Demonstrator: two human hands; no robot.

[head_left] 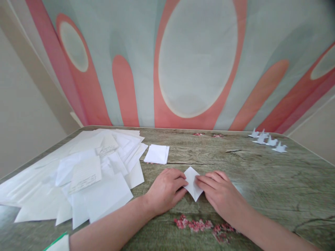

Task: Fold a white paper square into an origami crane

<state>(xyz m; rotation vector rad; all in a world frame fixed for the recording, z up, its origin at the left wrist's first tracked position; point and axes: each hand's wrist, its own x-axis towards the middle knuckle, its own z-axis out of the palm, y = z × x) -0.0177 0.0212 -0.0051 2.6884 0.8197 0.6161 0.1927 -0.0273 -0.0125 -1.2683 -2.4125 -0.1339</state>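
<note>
A small white paper (193, 184), folded into a diamond with a crease down its middle, lies on the table between my hands. At its left corner, the bent fingers of my left hand (168, 190) grip the edge. My right hand (220, 193) holds the opposite corner, its fingertips resting on the paper's right side. Both thumbs are mostly hidden. Just beyond my left hand sits a neat stack of square white papers (156, 154).
Loose white sheets (104, 195), some with writing, spread in a pile over the left side. Several folded paper cranes (272, 140) stand at the far right corner. The wood-patterned table (261, 174) ends at a patterned wall covering (146, 87). Pink flowers (193, 223) are printed near my wrists.
</note>
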